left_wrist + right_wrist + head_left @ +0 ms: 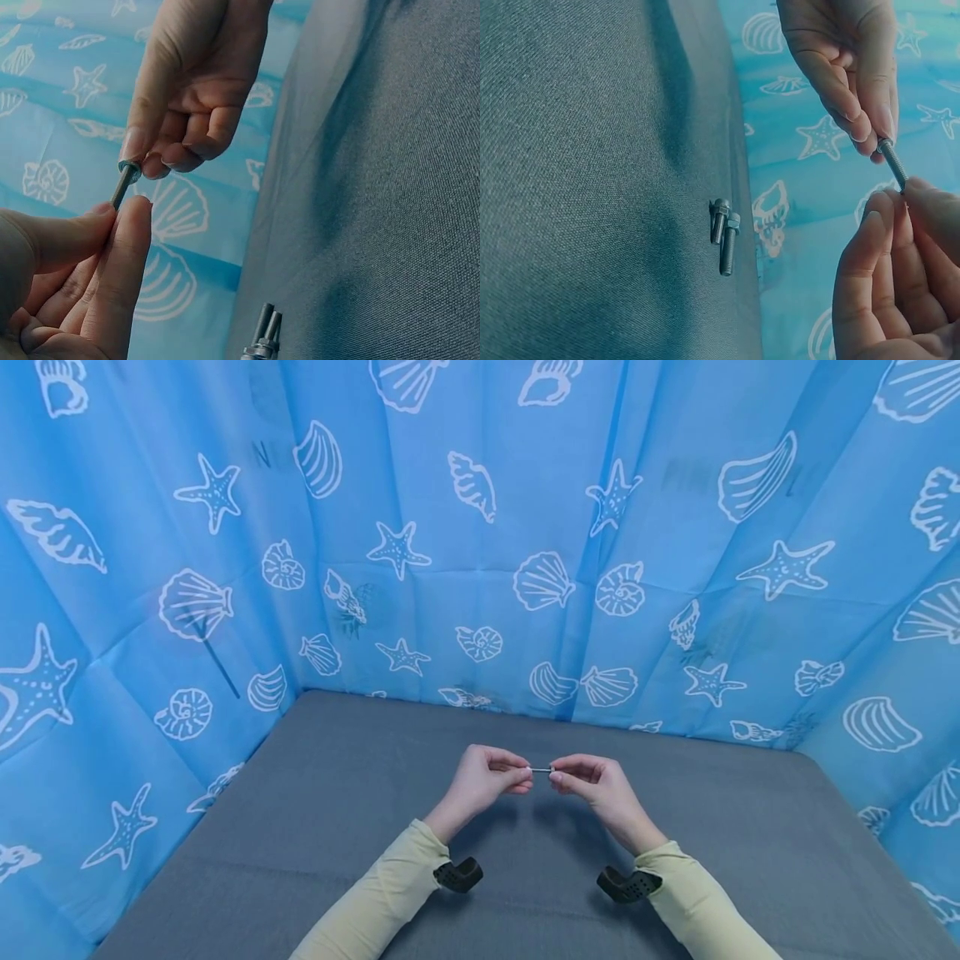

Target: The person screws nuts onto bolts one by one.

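Note:
A slim metal bolt [540,770] with a threaded shank spans the gap between the two hands, above the grey table. My left hand [491,777] pinches one end of it between thumb and fingers. At the other end, my right hand [592,781] grips it the same way. In the left wrist view, a wider collar, a nut or the bolt's head [130,172], shows under the right thumb. A similar wider part [884,143] sits at the left fingertips in the right wrist view. Fingertips cover both ends, so head and nut cannot be told apart.
Two more bolts [727,244] with nuts on them lie close together on the grey tabletop [337,777] in the right wrist view. Bolts [264,334] also show at the left wrist view's lower edge. A blue shell-patterned curtain [465,602] surrounds the table's back and sides.

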`<act>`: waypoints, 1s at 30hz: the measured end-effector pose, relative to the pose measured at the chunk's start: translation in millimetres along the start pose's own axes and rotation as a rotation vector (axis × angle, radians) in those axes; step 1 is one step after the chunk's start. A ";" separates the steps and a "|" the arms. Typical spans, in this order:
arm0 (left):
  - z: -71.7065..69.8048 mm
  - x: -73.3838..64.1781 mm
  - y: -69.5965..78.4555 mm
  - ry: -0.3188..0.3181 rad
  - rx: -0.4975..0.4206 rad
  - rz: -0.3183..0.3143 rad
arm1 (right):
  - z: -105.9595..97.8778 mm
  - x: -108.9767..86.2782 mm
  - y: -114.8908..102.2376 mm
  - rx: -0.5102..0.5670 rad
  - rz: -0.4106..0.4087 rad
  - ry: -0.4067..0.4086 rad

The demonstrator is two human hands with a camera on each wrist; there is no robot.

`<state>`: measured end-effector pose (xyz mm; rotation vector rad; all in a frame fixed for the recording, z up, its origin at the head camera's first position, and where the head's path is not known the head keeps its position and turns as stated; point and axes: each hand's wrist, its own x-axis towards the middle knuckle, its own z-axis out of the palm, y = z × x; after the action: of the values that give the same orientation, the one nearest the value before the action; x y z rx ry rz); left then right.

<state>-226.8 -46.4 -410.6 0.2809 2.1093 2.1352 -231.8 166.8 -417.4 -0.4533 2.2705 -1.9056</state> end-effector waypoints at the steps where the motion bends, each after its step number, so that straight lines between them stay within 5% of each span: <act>1: -0.1 -0.1 0.1 0.000 0.004 0.003 | 0.1 0.0 -0.1 -0.003 -0.007 0.000; 10: 0.0 0.1 -1.1 0.017 0.022 0.008 | 1.9 -1.0 0.4 -0.109 -0.097 0.029; 20: 2.5 1.2 -5.3 0.015 0.012 0.046 | 4.9 2.4 0.5 -0.090 0.019 0.054; 30: 3.7 1.2 -2.9 0.017 0.011 0.033 | 2.1 1.4 -5.9 0.085 0.096 0.016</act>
<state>-227.2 -42.4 -413.4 0.3026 2.1412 2.1518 -231.7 163.5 -411.9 -0.3134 2.1693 -1.9559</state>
